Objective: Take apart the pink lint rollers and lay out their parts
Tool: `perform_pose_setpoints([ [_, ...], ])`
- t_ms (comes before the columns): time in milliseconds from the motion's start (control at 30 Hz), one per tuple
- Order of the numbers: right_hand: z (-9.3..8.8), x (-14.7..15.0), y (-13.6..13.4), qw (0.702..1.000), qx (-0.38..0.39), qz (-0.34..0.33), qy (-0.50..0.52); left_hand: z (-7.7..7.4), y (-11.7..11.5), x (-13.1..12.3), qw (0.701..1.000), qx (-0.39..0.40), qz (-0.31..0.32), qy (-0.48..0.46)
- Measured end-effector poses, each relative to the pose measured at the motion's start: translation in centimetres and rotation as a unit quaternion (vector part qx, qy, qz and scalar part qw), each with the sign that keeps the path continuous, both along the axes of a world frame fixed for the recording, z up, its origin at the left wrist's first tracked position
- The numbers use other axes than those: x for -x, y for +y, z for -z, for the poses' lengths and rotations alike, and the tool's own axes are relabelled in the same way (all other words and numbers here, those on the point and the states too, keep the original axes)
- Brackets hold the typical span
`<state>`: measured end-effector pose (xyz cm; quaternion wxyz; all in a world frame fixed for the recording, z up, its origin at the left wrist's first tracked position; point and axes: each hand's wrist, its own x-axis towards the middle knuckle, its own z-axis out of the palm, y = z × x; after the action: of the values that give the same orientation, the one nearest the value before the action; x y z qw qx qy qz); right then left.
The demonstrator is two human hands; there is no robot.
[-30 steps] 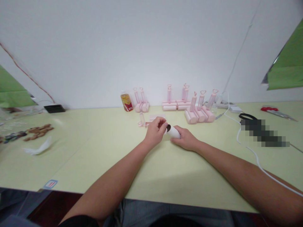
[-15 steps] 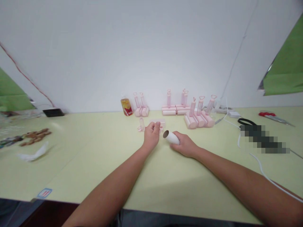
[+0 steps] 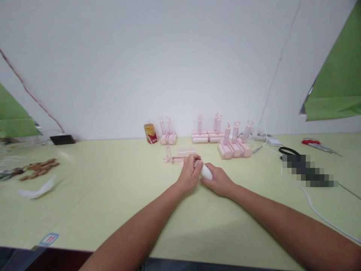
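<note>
My right hand (image 3: 218, 181) is wrapped around a white paper roll (image 3: 206, 172) that lies low over the pale green table (image 3: 113, 195). My left hand (image 3: 190, 173) is closed at the roll's left end, its fingertips on the roll's opening. Just beyond my hands lie a loose pink roller handle (image 3: 168, 155) and a flat clear pink cover (image 3: 186, 151).
Several pink lint rollers stand by the wall: a pair (image 3: 167, 132), a middle group (image 3: 207, 131) and a right group (image 3: 235, 145). A yellow bottle (image 3: 149, 132) stands left of them. White cable (image 3: 316, 210), scissors (image 3: 320, 146), brown bits (image 3: 36, 167) and white scrap (image 3: 36, 188) lie around.
My left hand has come back from the pink parts to the roll's open end and covers it. The view has tilted up slightly.
</note>
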<state>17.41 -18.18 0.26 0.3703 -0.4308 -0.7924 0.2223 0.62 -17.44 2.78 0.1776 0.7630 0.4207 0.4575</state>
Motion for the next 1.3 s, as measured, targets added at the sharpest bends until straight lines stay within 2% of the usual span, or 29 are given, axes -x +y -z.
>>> perform_pose_setpoints([
  [267,-0.6,0.3,-0.6,0.997,-0.013,-0.056,0.045,0.3,0.0,0.2,0.998,0.014,0.063,-0.003],
  [567,-1.4,0.3,-0.3,0.994,-0.047,-0.078,0.061,0.3,0.0,-0.2,0.997,0.029,0.066,-0.002],
  [700,-1.2,0.1,0.0,0.996,-0.046,-0.039,0.068,0.3,0.5,-0.1,1.000,0.001,0.020,-0.020],
  [867,-0.9,-0.2,0.6,0.997,-0.016,0.025,0.065,-0.5,0.8,0.3,0.987,-0.107,-0.106,-0.051],
  [933,-0.7,-0.3,0.8,0.997,-0.022,0.032,0.069,-0.8,0.7,0.3,0.984,-0.123,-0.122,-0.042],
  [967,-0.6,-0.4,0.8,0.996,-0.027,0.029,0.077,-0.9,0.6,0.2,0.989,-0.103,-0.103,-0.023],
  [1067,-0.5,-0.5,1.0,0.995,-0.028,0.008,0.098,-0.9,0.3,-0.2,0.998,0.041,-0.005,0.041],
  [1133,-0.5,-0.4,0.9,0.994,-0.026,0.011,0.105,-0.8,0.1,-0.6,0.994,0.106,0.023,0.026],
  [1200,-0.7,-0.3,0.8,0.993,-0.030,0.016,0.113,-0.8,0.0,-1.0,0.992,0.117,0.030,-0.023],
  [1300,-0.7,-0.4,1.4,0.990,-0.028,-0.019,0.140,-0.8,0.2,-1.2,0.990,0.102,0.029,-0.092],
])
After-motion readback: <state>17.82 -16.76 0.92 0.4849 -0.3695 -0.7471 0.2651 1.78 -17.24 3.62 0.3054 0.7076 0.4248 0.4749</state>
